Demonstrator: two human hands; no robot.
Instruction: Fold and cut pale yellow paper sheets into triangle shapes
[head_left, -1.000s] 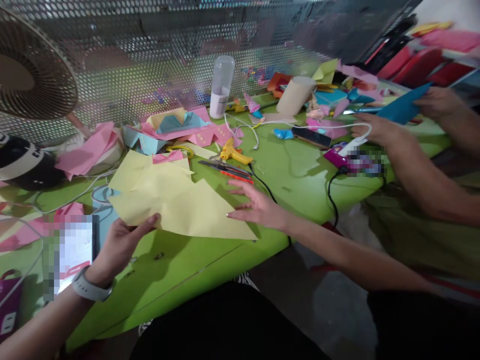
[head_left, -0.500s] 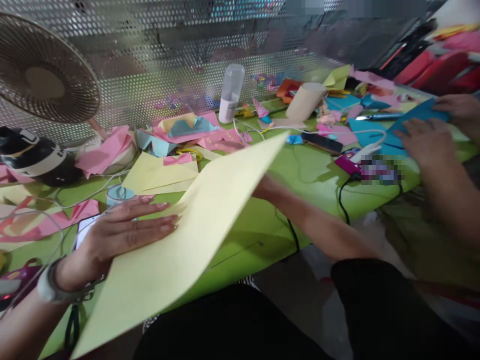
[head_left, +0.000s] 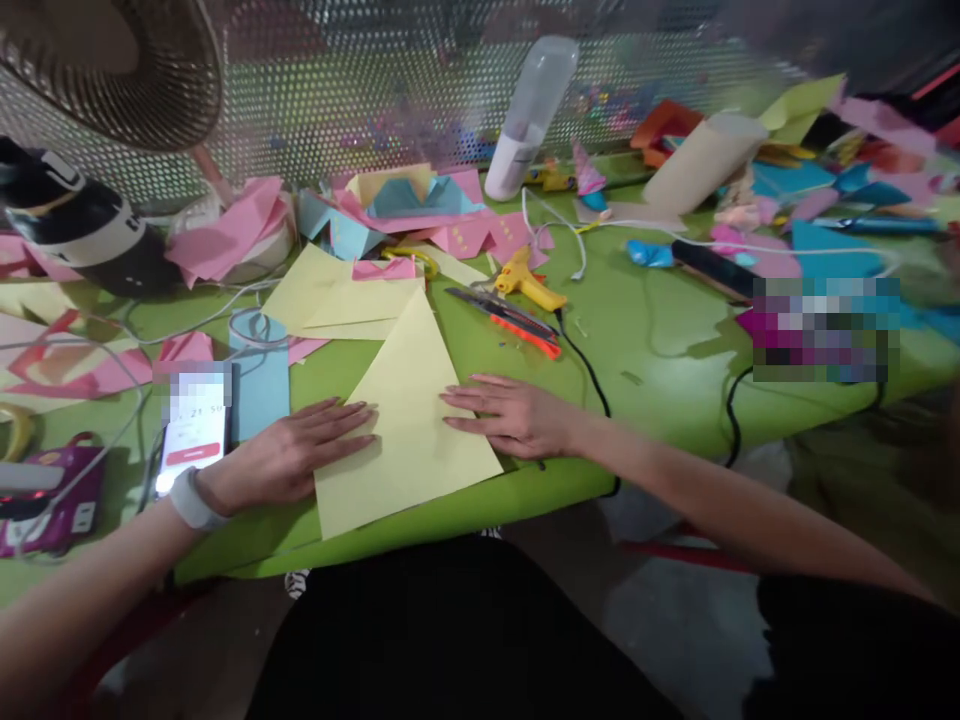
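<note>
A pale yellow sheet of paper (head_left: 409,440) lies flat near the front edge of the green table. Its far end comes to a point; whether it is folded I cannot tell for certain. My left hand (head_left: 300,450) rests on its left side, fingers stretched out and flat. From the right, my right hand (head_left: 517,415) lies on the opposite side, fingers also extended. Just beyond it are a yellow glue gun (head_left: 529,282) and a craft knife (head_left: 514,318) with an orange part. More yellow paper (head_left: 337,295) lies past the sheet's tip.
A lit phone (head_left: 196,430) lies beside my left wrist, on blue paper (head_left: 259,380). Behind stand a fan (head_left: 150,70), a black bottle (head_left: 82,220) and a clear bottle (head_left: 532,120). A cardboard tube (head_left: 705,165), paper scraps and cables spread across the green table (head_left: 660,400).
The yellow sheet, raised and curved before, now lies flat with a pointed far end. My right hand has come from behind it onto its right side. The view has shifted.
</note>
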